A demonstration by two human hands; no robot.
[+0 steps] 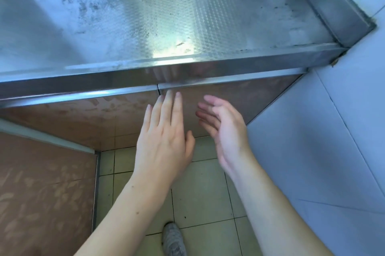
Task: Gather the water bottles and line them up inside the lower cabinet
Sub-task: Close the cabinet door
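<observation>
Water bottles are nowhere in view, so where they stand cannot be told from here. The left hand (164, 137) is flat with fingers straight and together, its fingertips (169, 97) at the seam between the two brown speckled cabinet doors (229, 97), just beneath the steel trim; whether they press the panel is unclear. The right hand (223, 128) hangs just beside it, palm turned inward, fingers loosely spread and blurred, holding nothing. Above them runs the dull, smeared stainless steel countertop (145, 16), bare of bottles, meeting pale blue wall tiles (333, 141) at the right. Below lie greenish floor tiles (204, 193) and a grey shoe (173, 239). The step looks like opening the lower cabinet, with gathering not yet begun. The next move probably calls for catching a door edge at that seam and pulling it open.
</observation>
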